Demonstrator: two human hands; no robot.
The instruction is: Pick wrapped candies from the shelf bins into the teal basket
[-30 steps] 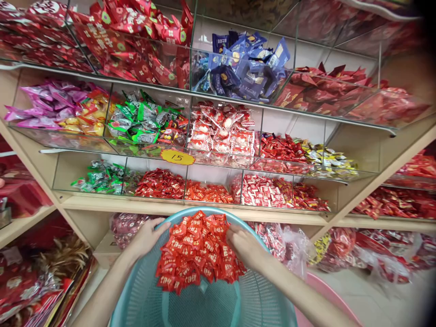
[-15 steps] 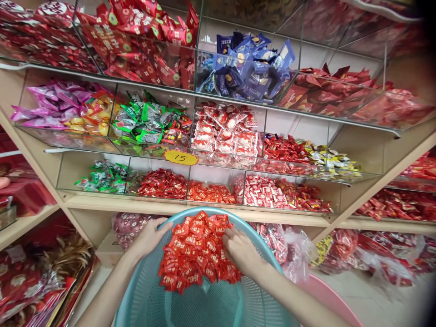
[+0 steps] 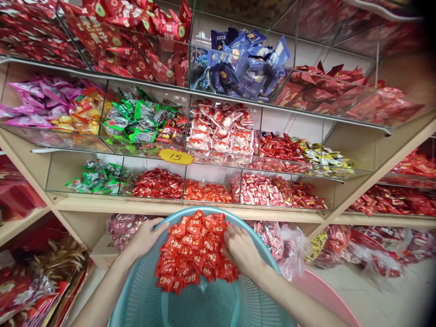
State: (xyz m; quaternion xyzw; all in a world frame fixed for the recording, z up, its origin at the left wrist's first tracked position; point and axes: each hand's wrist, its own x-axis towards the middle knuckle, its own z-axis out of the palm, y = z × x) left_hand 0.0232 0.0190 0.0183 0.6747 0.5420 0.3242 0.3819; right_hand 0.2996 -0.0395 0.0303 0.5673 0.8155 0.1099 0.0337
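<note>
Shop shelves (image 3: 190,206) of wrapped sweets behind, and a teal basket (image 3: 204,309) tipped up in front.
Red candies (image 3: 194,254) heap just left of the right hand (image 3: 242,249), touching its spread fingers (image 3: 229,236). The heap runs from the far rim toward the person. The left hand (image 3: 146,236) clasps the rim beyond it. Both hands have barely shifted since a second ago.
</note>
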